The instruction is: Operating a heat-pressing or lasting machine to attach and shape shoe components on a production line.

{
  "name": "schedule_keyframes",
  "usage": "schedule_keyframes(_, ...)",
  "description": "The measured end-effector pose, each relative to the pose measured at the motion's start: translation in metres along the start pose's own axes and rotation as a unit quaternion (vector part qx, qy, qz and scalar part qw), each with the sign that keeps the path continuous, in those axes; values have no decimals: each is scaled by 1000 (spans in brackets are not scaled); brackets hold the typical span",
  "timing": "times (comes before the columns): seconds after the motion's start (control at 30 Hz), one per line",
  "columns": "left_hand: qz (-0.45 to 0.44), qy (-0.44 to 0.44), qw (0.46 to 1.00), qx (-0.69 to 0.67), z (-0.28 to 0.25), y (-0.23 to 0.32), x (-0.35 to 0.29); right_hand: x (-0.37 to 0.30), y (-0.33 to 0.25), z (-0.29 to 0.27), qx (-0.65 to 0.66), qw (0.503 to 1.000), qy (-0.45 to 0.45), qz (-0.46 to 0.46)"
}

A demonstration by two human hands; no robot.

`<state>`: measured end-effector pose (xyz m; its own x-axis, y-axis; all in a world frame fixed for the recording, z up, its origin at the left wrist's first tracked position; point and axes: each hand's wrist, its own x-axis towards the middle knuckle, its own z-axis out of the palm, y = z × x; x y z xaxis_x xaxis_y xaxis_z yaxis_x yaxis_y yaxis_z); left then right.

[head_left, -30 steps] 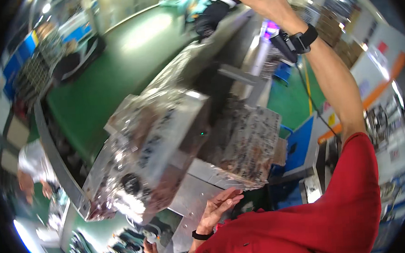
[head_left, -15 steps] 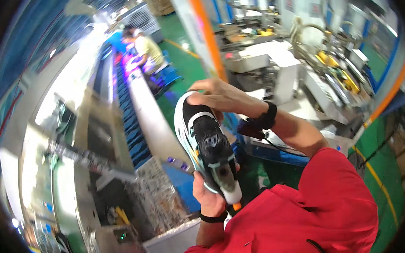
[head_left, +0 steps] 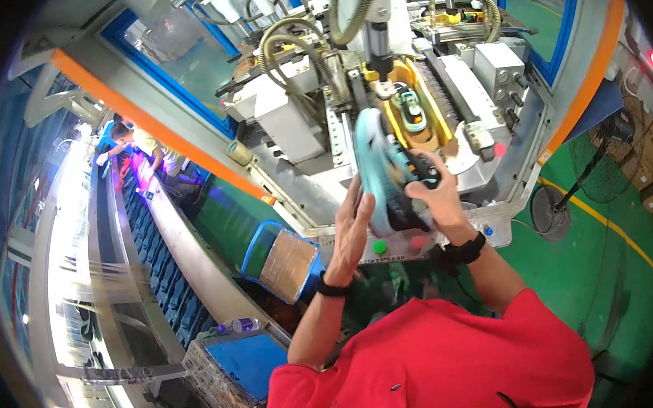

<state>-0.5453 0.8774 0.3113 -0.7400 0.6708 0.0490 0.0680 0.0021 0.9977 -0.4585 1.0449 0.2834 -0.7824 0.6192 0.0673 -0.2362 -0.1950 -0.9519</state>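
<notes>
A sports shoe [head_left: 375,175] with a light blue sole and a black upper is held tilted on its side between my hands, slightly blurred by motion. My left hand [head_left: 352,232] presses along the sole side, its fingers partly hidden behind the shoe. On the upper's side, my right hand [head_left: 440,197] grips with thumb and fingers bent round it. Just beyond the shoe is a machine station with a yellow mould [head_left: 431,108]. Inside that mould sits another light blue and black shoe [head_left: 412,113], under a metal press rod [head_left: 379,51].
Green and red buttons, the green button [head_left: 379,246] nearest, line the machine's front edge. Left stand a blue-framed stool [head_left: 289,262] and a conveyor [head_left: 170,277], with a co-worker [head_left: 147,147] farther along. A purple-capped bottle [head_left: 240,326] lies near a blue-topped box. A fan [head_left: 613,130] stands right.
The view has swung right, from the conveyor to the machine. The shoe has been carried along and turned onto its side. My right hand has shifted from its toe to the upper's side.
</notes>
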Motion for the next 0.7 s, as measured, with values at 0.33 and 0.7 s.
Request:
schedule_keyframes(0.33,-91,38,969,225,53,-104,272,10,-43,-145,-102,952,274,-89)
schedule_keyframes(0.7,-204,68,972,99,46,-141,330,81,-87,-168,-287,904,313,-58)
